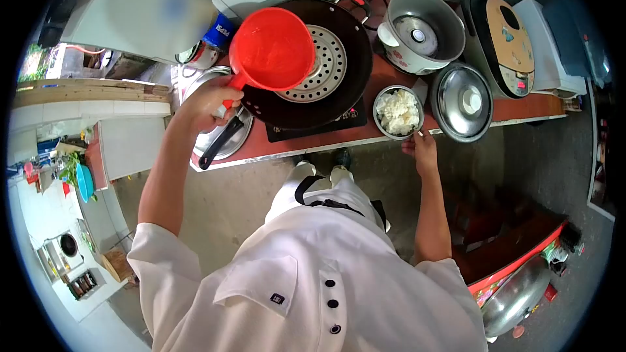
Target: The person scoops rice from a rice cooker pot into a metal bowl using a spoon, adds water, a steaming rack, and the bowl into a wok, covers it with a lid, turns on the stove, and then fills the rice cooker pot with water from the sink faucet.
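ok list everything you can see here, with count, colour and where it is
scoop: 1, red, above the wok
wok: 1, dark, counter middle
perforated plate: 1, silver, in the wok
hob: 1, black, beneath the wok
bowl: 1, silver, counter's front edge
rice-like food: 1 portion, white, in the bowl
open cooker: 1, white outside, behind the bowl
lid: 1, silver, right of the bowl
closed cooker: 1, black and gold, counter's right
counter: 1, reddish-brown, before the person
basin: 1, blue, far left
background clutter: uncountable, mixed, edges
left hand: 1, bare, gripping the scoop's handle
right hand: 1, bare, at the bowl's edge
shirt: 1, white, lower middle
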Available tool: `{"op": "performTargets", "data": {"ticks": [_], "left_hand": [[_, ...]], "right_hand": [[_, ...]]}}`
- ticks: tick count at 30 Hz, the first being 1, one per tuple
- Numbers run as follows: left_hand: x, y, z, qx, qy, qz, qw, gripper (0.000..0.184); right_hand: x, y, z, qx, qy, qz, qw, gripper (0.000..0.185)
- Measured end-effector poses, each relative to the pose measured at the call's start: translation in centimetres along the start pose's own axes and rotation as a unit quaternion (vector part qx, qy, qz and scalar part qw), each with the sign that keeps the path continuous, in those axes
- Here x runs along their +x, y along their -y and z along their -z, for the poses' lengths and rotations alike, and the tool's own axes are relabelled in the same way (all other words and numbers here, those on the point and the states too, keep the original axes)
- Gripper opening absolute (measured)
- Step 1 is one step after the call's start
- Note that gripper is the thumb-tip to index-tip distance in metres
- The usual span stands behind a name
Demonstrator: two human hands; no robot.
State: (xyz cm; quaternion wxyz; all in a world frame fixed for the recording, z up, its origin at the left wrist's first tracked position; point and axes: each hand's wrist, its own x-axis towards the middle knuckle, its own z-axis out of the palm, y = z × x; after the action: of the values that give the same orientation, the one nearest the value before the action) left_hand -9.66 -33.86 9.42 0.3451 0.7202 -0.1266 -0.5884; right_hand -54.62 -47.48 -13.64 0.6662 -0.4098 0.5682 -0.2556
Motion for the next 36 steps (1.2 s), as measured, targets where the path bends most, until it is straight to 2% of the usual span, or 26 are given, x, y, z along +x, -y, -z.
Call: {"op": "performTargets", "data": {"ticks": [2,7,9,12,13,16,18,20,23,24,27,29,33,36], "left_hand": [[-0.1,-0.1,-0.3,0.023,-0.029,0.008,0.999,0.031],[0.3,0.5,0.1,0.041,-0.016,-0.031,0.999,0.037],[0.3,0.6,0.0,0.062,-0.040,-0.023,0.997,0.046],[0.6,1.1,0.2,0.046,-0.047,-0.064,0.996,0.045],[0.5,1.3,0.2,0.045,-0.046,-0.063,0.996,0.045],[-0.1,1.1,0.0,0.095,-0.043,-0.085,0.991,0.053],[-0.9,0.8,-0.7,0.204,-0.064,-0.118,0.970,0.060],[-1.1,0.8,-1.1,0.216,-0.078,-0.114,0.967,0.060],[-1.3,1.3,-1.8,0.255,-0.100,-0.128,0.953,0.062],[-1.3,1.7,-1.8,0.299,-0.118,-0.177,0.930,0.063],[0.6,3.8,-0.7,0.394,-0.145,-0.240,0.875,0.065],[1.3,5.2,-0.1,0.480,-0.210,-0.382,0.761,0.067],[-1.7,3.5,-1.9,0.486,-0.206,-0.309,0.791,0.069],[-2.2,4.0,-1.9,0.524,-0.231,-0.292,0.766,0.068]], "right_hand": [[0.6,-0.2,0.4,-0.011,0.007,-0.047,0.999,0.028],[1.6,-1.2,0.4,0.004,0.014,-0.042,0.999,0.023],[1.5,-1.1,0.1,0.018,0.005,-0.048,0.999,0.022],[1.1,-0.6,-0.6,0.013,-0.009,-0.043,0.999,0.021],[1.3,-0.6,-0.6,-0.026,-0.023,-0.033,0.999,0.021],[1.1,0.0,-1.2,-0.081,-0.055,-0.014,0.995,0.020],[0.6,0.0,-1.1,-0.102,-0.075,-0.006,0.992,0.020],[0.3,-0.4,-0.2,-0.126,-0.052,-0.001,0.991,0.018],[-1.5,-0.4,-0.2,-0.103,-0.088,-0.003,0.991,0.018],[-2.8,1.0,-0.7,-0.113,-0.087,0.001,0.990,0.018],[-4.4,1.3,0.0,-0.114,-0.071,0.007,0.991,0.017],[-5.9,2.2,0.1,-0.109,-0.071,0.006,0.991,0.017],[-8.0,5.0,-0.9,-0.107,-0.068,0.016,0.992,0.017],[-8.4,7.2,-1.8,-0.127,-0.051,0.040,0.990,0.017]]}}
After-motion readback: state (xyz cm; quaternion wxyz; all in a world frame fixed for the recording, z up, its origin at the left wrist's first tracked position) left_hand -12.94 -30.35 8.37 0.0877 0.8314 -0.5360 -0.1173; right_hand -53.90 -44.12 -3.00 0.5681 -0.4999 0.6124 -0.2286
